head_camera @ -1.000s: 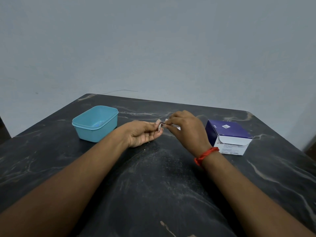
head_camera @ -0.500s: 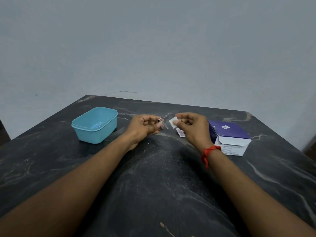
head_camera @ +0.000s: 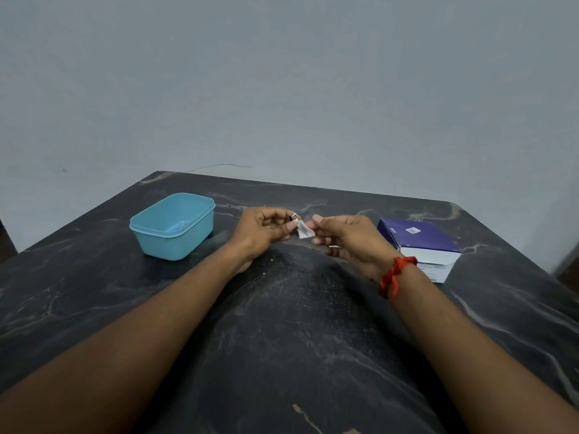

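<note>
My left hand [head_camera: 266,230] is raised a little above the dark marble table [head_camera: 282,339], pinching a small dark item with a metal tip [head_camera: 293,217] between thumb and fingers. My right hand [head_camera: 347,238], with a red thread on its wrist, pinches a small white square pad [head_camera: 304,230] and holds it against that item. The two hands meet at the table's middle, palms turned toward me. What the small item is cannot be made out.
A light blue plastic tub [head_camera: 174,225] stands open at the left, something small and blue on its floor. A purple and white carton [head_camera: 421,247] with its flap open lies at the right. A grey wall rises behind the table's far edge.
Both hands rose from the table and turned palm up. They parted half a second ago, the right one holding the white pad, and have now come together with the pad on the small item.
</note>
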